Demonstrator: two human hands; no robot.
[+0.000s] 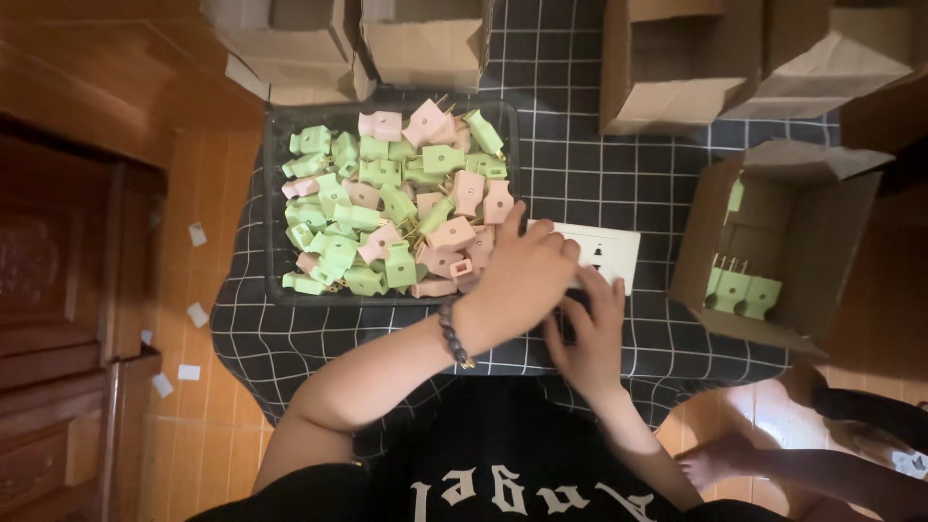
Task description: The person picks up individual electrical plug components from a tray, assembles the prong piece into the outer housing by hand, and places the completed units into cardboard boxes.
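Hands met at the centre of the checked cloth (580, 164); the left hand (517, 280), a beaded bracelet (452, 335) on its wrist, lay palm down with fingers curled loosely over the near end of a white socket panel (607, 251), and whether it pinched anything beneath could not be told; the right hand (592, 333), at five o'clock from the left one, spread its fingers against something dark under the panel's lower edge, too hidden to name, and its grip likewise could not be told; at nine o'clock from the hands sat a dark tray (275, 217) heaped with pink and green plug bodies (387, 208), their metal prongs sticking out here and there, the heap nearly touching the left knuckles; at three o'clock an open cardboard box (822, 261) lay tipped on its side with a few green plugs (739, 290) stood in a row inside; more open cartons (425, 43) stood along the twelve o'clock edge of the table; small white scraps (196, 314) dotted the wooden floor at eight o'clock. Judged from this, the step in hand looked like seating or testing a single plug at the panel, between picking from the tray and stowing in the side box; the next move would have called for a steady hold on the panel with one hand while the other drew the piece free, keeping the sleeve clear of the heaped prongs.
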